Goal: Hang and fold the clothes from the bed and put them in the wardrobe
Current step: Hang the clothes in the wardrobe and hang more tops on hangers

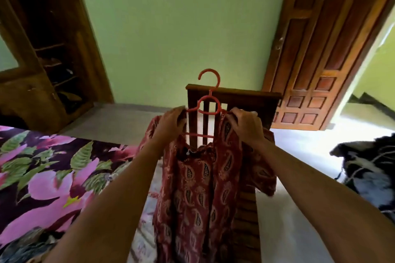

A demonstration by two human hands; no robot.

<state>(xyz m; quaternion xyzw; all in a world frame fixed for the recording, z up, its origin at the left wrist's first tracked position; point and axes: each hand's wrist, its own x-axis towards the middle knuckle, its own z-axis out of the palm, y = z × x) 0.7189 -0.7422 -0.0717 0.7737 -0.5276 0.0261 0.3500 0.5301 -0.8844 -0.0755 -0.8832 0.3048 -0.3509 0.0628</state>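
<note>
A red paisley-print garment (198,194) hangs on an orange plastic hanger (209,100), held up in front of me over the bed's wooden footboard (245,97). My left hand (171,124) grips the garment's left shoulder at the hanger's left arm. My right hand (245,124) pinches the right shoulder fabric at the hanger's right arm. The hanger's hook points up, free of any rail. The bed (49,177), covered by a purple and pink floral sheet, lies at the lower left. The wooden wardrobe (53,60) stands open at the far left with dark clothes on its shelves.
A carved wooden door (316,49) stands open at the right, with a bright doorway beyond it. A black and white patterned cloth (372,168) lies at the right edge. Grey floor runs between the bed and the green wall (181,17).
</note>
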